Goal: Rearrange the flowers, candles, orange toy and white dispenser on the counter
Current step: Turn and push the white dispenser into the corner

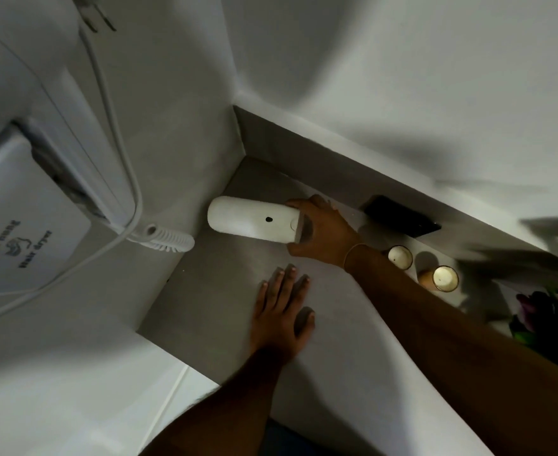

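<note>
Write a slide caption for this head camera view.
Right hand grips the white dispenser near the counter corner; left hand rests flat beside it.

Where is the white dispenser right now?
The white dispenser is in the counter's far left corner by the wall, gripped at its end by the right hand, with two candles to its right.

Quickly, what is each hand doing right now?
Left hand: open, flat on the grey counter, holding nothing.
Right hand: closed on the white rounded plastic dispenser.
</note>
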